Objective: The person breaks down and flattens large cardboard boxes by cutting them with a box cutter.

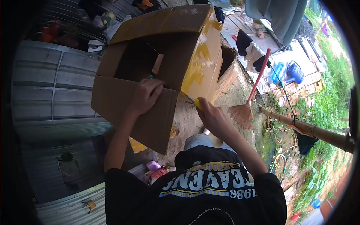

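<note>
1. One big box (210,62) is ahead of the left hand (147,95), which grips its near flap (157,120).
2. The right hand (212,112), by the box's corner, is wrapped around one yellow cutter (197,103).
3. One broom (243,113) is right of the box.

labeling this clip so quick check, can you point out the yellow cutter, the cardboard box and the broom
yellow cutter (197,103): head view, on its handle
cardboard box (198,62): head view, on its taped side wall
broom (242,113): head view, on its bristles
</note>
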Tool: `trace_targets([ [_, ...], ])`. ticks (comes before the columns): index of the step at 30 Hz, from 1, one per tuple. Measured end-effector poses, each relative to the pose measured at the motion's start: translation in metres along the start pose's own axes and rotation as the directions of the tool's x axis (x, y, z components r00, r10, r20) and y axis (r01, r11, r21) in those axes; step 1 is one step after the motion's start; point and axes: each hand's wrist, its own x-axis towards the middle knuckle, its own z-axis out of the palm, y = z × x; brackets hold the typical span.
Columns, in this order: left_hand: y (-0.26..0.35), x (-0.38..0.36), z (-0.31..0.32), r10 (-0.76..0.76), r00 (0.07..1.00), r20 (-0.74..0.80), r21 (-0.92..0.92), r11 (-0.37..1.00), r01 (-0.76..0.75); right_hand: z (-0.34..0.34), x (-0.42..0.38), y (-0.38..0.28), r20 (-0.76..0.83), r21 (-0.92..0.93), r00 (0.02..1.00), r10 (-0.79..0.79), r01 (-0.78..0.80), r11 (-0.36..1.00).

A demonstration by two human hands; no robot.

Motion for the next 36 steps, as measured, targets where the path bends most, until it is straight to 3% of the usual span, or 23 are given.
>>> trace_targets([
  [5,0.002,0.001,0.006,-0.114,0.987,-0.116,0.004,0.993,0.115,0.001,-0.006,0.003,-0.049,-0.087,0.997,-0.06,0.056,0.995],
  [7,0.002,-0.001,0.016,-0.126,0.914,-0.387,-0.096,0.991,0.096,-0.001,-0.002,0.004,-0.047,-0.078,0.996,-0.072,0.069,0.995],
  [8,0.003,-0.002,0.014,-0.128,0.912,-0.39,-0.096,0.991,0.098,-0.006,0.001,0.002,-0.052,-0.042,0.997,-0.065,0.063,0.997],
  [10,0.007,-0.009,0.009,-0.126,0.908,-0.4,0.151,0.968,0.201,-0.008,0.006,0.002,-0.046,-0.001,0.997,-0.06,0.06,0.998],
  [11,0.005,-0.011,0.012,-0.13,0.906,-0.404,0.153,0.966,0.207,-0.009,0.01,0.004,-0.024,-0.04,0.996,-0.091,0.09,0.995],
  [13,-0.006,-0.008,0.021,-0.518,0.716,-0.468,-0.005,0.812,0.584,-0.011,0.013,0.006,0.001,-0.08,0.991,-0.132,0.132,0.988],
  [14,-0.015,-0.006,0.016,-0.521,0.709,-0.475,-0.007,0.808,0.589,-0.012,0.012,0.009,0.024,-0.092,0.993,-0.115,0.117,0.989],
  [16,-0.038,0.0,0.004,-0.677,0.723,-0.138,0.155,0.706,0.691,-0.009,0.009,0.013,0.056,-0.104,0.993,-0.101,0.106,0.989],
  [19,-0.038,0.02,-0.001,-0.755,0.648,-0.096,0.16,0.631,0.759,0.002,0.004,0.02,0.086,-0.112,0.994,-0.071,0.08,0.99],
  [23,-0.06,0.045,-0.004,-0.78,0.617,-0.101,0.213,0.589,0.779,0.003,-0.002,0.019,0.044,-0.094,0.999,-0.017,0.021,0.995],
  [25,-0.079,0.059,-0.014,-0.787,0.605,0.119,0.224,0.615,0.756,-0.002,-0.006,0.018,0.04,-0.093,0.999,0.003,0.001,0.996],
  [26,-0.082,0.063,-0.013,-0.785,0.608,0.119,0.225,0.617,0.754,-0.004,-0.008,0.017,0.027,-0.076,1.0,0.014,-0.012,0.997],
  [28,-0.086,0.073,-0.012,-0.79,0.606,-0.091,0.228,0.576,0.785,-0.008,-0.009,0.016,0.001,-0.054,1.0,0.031,-0.031,0.998],
  [29,-0.094,0.075,-0.012,-0.783,0.615,-0.09,0.235,0.584,0.777,-0.01,-0.01,0.015,-0.005,-0.057,0.999,0.038,-0.039,0.998],
  [30,-0.105,0.076,-0.012,-0.759,0.606,-0.238,-0.15,0.645,0.75,-0.011,-0.01,0.013,-0.014,-0.058,0.999,0.049,-0.05,0.997],
  [31,-0.099,0.083,-0.015,-0.757,0.542,-0.364,-0.501,0.65,0.571,-0.012,-0.009,0.013,-0.031,-0.053,0.998,0.061,-0.063,0.997],
  [32,-0.091,0.087,-0.014,-0.749,0.558,-0.357,-0.496,0.658,0.567,-0.012,-0.007,0.012,-0.074,-0.043,0.997,0.039,-0.042,0.998],
  [34,-0.07,0.086,-0.012,-0.829,0.315,-0.462,-0.814,0.537,0.221,-0.015,0.0,0.01,-0.12,-0.036,0.992,0.025,-0.03,0.999],
  [36,-0.072,0.081,-0.01,-0.805,0.35,-0.478,-0.822,0.551,0.144,-0.021,0.011,0.008,-0.169,-0.048,0.986,0.007,-0.015,0.999],
])
